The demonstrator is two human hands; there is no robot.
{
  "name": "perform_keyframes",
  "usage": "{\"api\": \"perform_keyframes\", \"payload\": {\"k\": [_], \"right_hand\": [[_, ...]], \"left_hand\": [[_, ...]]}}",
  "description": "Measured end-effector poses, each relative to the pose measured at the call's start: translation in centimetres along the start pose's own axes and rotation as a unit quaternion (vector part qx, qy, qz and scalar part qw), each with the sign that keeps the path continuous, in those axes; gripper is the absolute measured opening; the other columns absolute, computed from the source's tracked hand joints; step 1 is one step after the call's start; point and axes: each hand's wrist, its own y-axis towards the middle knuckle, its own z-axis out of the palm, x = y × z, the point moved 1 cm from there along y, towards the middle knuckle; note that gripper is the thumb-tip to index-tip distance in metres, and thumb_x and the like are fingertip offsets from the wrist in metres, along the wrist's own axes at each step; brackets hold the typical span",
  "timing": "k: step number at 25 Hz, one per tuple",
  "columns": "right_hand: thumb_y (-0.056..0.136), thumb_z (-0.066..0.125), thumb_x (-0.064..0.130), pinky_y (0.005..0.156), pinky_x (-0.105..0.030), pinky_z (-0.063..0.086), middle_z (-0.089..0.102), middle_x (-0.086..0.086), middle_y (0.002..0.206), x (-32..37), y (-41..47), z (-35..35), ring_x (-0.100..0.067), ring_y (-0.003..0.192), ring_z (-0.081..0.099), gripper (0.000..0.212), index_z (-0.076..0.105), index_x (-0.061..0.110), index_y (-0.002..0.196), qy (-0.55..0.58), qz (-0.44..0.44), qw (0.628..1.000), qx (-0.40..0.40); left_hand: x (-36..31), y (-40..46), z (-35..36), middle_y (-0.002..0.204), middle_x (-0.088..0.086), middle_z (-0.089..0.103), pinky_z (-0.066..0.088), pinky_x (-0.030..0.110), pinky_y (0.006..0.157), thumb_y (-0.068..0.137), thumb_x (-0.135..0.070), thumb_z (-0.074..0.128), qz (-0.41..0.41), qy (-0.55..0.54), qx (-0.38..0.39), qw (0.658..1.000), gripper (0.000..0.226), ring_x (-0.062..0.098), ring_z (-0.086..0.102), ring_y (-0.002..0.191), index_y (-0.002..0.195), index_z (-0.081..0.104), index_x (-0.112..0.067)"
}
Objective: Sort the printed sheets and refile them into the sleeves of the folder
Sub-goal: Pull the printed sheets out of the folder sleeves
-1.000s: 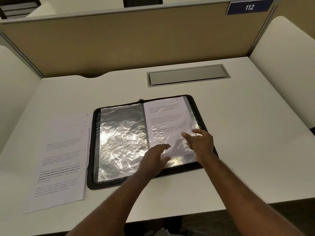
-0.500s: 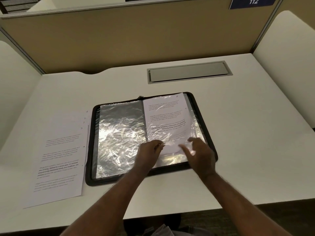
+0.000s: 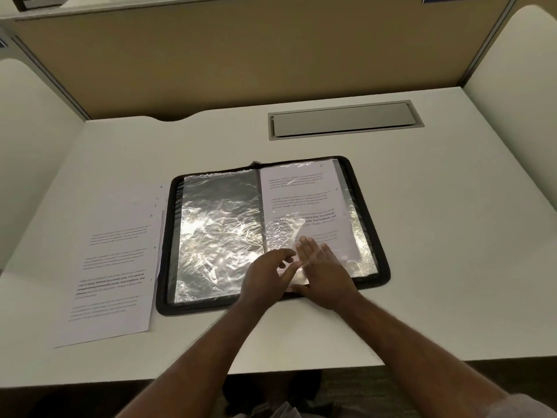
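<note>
1. The right hand lies flat, fingers straight, on the printed sheet in the right-hand sleeve.
2. The left hand, fingers loosely bent, touches the sleeve's near edge just beside it; whether it pinches the plastic, I cannot tell.
3. The black folder lies open on the white desk; the loose sheets sit to its left.

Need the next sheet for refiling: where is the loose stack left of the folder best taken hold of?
Take the loose stack at its right edge near the folder, coming from the right with the left hand. The sheets lie flat but fan slightly there, so that edge probably offers a lip to pinch.
</note>
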Motion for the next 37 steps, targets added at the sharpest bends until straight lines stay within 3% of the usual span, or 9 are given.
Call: {"api": "perform_keyframes", "payload": {"k": [6, 9, 13, 17, 20, 23, 27, 33, 37], "right_hand": [[0.082, 0.07, 0.041, 0.104, -0.043, 0.039, 0.059, -0.019, 0.13, 0.3, -2.1, 2.2, -0.03, 0.12, 0.058, 0.062, 0.058, 0.0, 0.128, -0.096, -0.074, 0.979, -0.162], [0.077, 0.068, 0.008, 0.093, -0.04, 0.051, 0.066, -0.017, 0.12, 0.4, -3.3, 1.4, -0.03, 0.11, 0.065, 0.043, 0.065, 0.002, 0.119, -0.112, -0.128, 0.959, -0.227], [0.07, 0.076, 0.001, 0.089, -0.038, 0.053, 0.069, -0.014, 0.114, 0.9, -5.6, 0.0, -0.029, 0.103, 0.068, 0.044, 0.069, 0.004, 0.113, -0.118, -0.144, 0.954, -0.233], [0.069, 0.082, 0.008, 0.093, -0.041, 0.05, 0.068, -0.013, 0.118, 1.9, -8.7, 0.1, -0.029, 0.108, 0.066, 0.05, 0.068, 0.006, 0.117, -0.117, -0.109, 0.967, -0.2], [0.09, 0.062, 0.027, 0.099, -0.046, 0.046, 0.066, -0.013, 0.122, 3.5, -11.2, -0.1, -0.031, 0.115, 0.062, 0.035, 0.066, 0.007, 0.12, -0.123, -0.112, 0.96, -0.223], [0.092, 0.057, 0.047, 0.105, -0.05, 0.042, 0.057, -0.008, 0.136, 4.2, -12.4, -2.4, -0.031, 0.128, 0.05, 0.05, 0.061, 0.011, 0.127, -0.035, 0.085, 0.964, -0.251], [0.085, 0.068, 0.033, 0.084, -0.036, 0.05, 0.059, -0.013, 0.123, 2.0, -12.1, -5.7, -0.031, 0.109, 0.058, 0.045, 0.057, 0.005, 0.119, 0.187, 0.374, 0.896, -0.151], [0.083, 0.07, 0.02, 0.047, -0.021, 0.035, 0.067, -0.01, 0.087, 1.2, -13.9, -5.8, -0.012, 0.064, 0.053, 0.019, 0.061, 0.006, 0.074, 0.257, 0.41, 0.871, -0.081], [0.084, 0.071, 0.023, 0.05, -0.019, 0.033, 0.066, -0.01, 0.101, 1.2, -16.2, -5.2, -0.014, 0.077, 0.054, 0.023, 0.066, 0.003, 0.096, 0.275, 0.428, 0.859, -0.055]], "left_hand": [[1.9, -3.4, -1.3, 0.087, -0.017, 0.066, 0.047, 0.014, 0.067, 0.089, -0.03, 0.069, -0.071, -0.015, -0.03, 0.997, 0.019, 0.0, 0.061, 0.078, 0.106, 0.069, -0.024], [2.8, -5.2, -1.7, 0.076, -0.012, 0.065, 0.049, 0.022, 0.064, 0.09, -0.029, 0.068, -0.09, 0.005, -0.019, 0.996, 0.011, 0.001, 0.06, 0.068, 0.098, 0.07, -0.023], [3.2, -7.7, -0.8, 0.064, -0.004, 0.066, 0.055, 0.034, 0.066, 0.093, -0.042, 0.061, -0.172, -0.016, 0.047, 0.984, 0.029, 0.008, 0.063, 0.061, 0.075, 0.067, -0.019], [2.2, -9.0, 0.0, 0.073, 0.003, 0.074, 0.059, 0.032, 0.068, 0.09, -0.052, 0.059, -0.322, -0.238, 0.045, 0.915, 0.045, 0.018, 0.072, 0.067, 0.082, 0.072, -0.01], [1.3, -8.9, 0.4, 0.095, 0.012, 0.075, 0.059, 0.031, 0.07, 0.092, -0.023, 0.067, -0.391, -0.404, 0.032, 0.827, 0.021, 0.023, 0.071, 0.086, 0.095, 0.071, -0.002], [0.7, -9.5, 0.2, 0.099, 0.014, 0.072, 0.057, 0.027, 0.064, 0.09, -0.01, 0.069, -0.394, -0.428, 0.017, 0.813, 0.012, 0.022, 0.069, 0.089, 0.091, 0.068, 0.002], [0.3, -11.0, -0.5, 0.096, 0.015, 0.07, 0.057, 0.025, 0.059, 0.088, -0.006, 0.07, -0.412, -0.424, 0.004, 0.806, 0.01, 0.021, 0.068, 0.085, 0.087, 0.065, 0.003], [-0.2, -13.8, -0.1, 0.097, 0.014, 0.071, 0.057, 0.024, 0.062, 0.088, -0.006, 0.069, -0.402, -0.396, 0.024, 0.825, 0.017, 0.021, 0.07, 0.087, 0.095, 0.065, 0.008], [0.1, -15.7, 0.4, 0.097, 0.011, 0.073, 0.06, 0.031, 0.069, 0.088, -0.009, 0.069, -0.4, -0.379, 0.056, 0.832, 0.011, 0.023, 0.072, 0.087, 0.095, 0.068, 0.0]]}}
